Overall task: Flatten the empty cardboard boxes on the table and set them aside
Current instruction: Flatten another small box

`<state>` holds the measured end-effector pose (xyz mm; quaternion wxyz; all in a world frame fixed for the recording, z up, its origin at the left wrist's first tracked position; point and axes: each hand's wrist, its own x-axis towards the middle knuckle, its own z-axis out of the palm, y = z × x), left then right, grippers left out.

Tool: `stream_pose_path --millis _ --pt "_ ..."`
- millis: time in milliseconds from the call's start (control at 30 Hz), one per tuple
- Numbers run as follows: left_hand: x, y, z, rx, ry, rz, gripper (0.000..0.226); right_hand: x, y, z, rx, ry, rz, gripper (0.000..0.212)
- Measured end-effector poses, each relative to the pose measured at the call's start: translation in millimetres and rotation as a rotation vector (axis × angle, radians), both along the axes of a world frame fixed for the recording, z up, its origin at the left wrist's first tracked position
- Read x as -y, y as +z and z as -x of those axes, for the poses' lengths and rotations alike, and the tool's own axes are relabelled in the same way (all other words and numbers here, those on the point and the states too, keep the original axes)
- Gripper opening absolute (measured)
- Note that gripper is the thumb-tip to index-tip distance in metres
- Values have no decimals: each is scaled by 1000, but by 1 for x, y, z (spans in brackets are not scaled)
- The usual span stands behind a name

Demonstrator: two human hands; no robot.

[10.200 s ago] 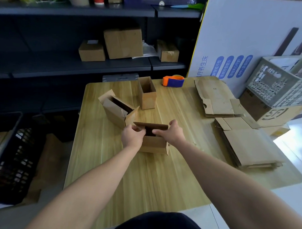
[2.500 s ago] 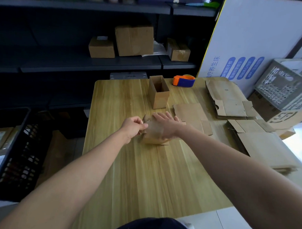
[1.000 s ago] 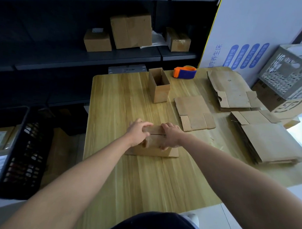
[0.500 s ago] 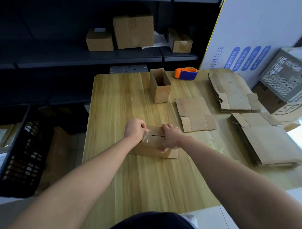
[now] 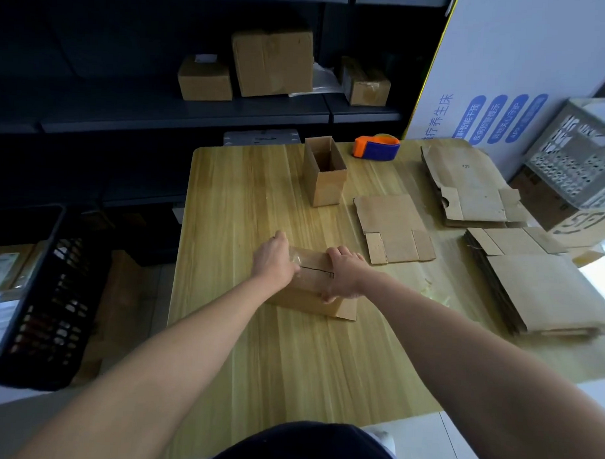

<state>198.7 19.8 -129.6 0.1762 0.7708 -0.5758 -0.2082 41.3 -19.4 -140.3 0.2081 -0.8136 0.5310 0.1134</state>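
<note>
the left hand [image 5: 274, 262] has its fingers curled under into a loose fist at the left end of the taped box [image 5: 312, 291], knuckles up, right where a shiny strip of clear tape [image 5: 295, 258] lifts off the top. whether the fingertips pinch the tape or the cardboard edge cannot be told. the right hand [image 5: 345, 277] grips the box's right end, its fingers [image 5: 339, 253] bent over the top towards the far edge and the thumb down on the near face. both wrists are fairly straight and both bare forearms reach forward from the bottom corners of the view, converging on the box.

the taped box sits closed on the wooden table [image 5: 289, 366], about mid-table and towards the left, with a dark slit line across its top between the two hands.

farther back an open box [image 5: 325, 177] stands upright, and an orange and blue tape dispenser [image 5: 376, 147] lies just right of it. a flattened box [image 5: 393, 229] lies to the right of the hands. along the right edge are two piles of flattened cardboard, the far pile [image 5: 474, 190] and the near pile [image 5: 539, 289]. a black crate [image 5: 41, 306] stands left of the table.
</note>
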Motion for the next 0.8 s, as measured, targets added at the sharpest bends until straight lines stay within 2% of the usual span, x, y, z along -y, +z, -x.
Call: stream_pose_path --millis 100,167,267,367,433,600,800 --pt "3 2 -29 -5 125 -26 54 0 -1 -1 5 -1 2 105" --pt "0 1 -42 -95 191 -45 45 0 -1 -2 16 -1 -3 104" --pt "-3 -3 -44 -450 388 -17 18 3 3 -8 41 7 -1 103" --pt "0 0 -46 -698 665 57 22 11 13 -10 73 15 -7 101" --pt "6 4 -52 -710 745 131 25 16 20 -5 84 18 2 101" --pt "24 17 -41 -794 760 264 25 28 41 13 168 8 70 104" --pt "48 35 -14 -962 867 374 31 47 74 78 173 -132 164 105"
